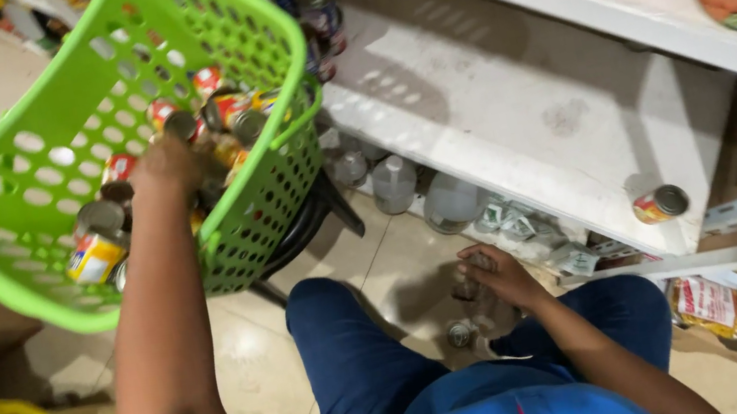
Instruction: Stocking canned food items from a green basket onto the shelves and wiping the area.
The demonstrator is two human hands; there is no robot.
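Green basket full of cans, one hand buried in it

Green basket (32, 186) is tipped up at the left, packed with small cans (97, 245). Left hand (168, 167) is down inside it among the cans, so I can't tell whether its fingers are spread or pinching one. Right hand (500, 275) hangs low by the blue trousers (355, 361), fingers curled around a clear bottle (481, 303) near the floor. One lone can (661, 204) stands on the white shelf (492, 104), well apart from the basket.
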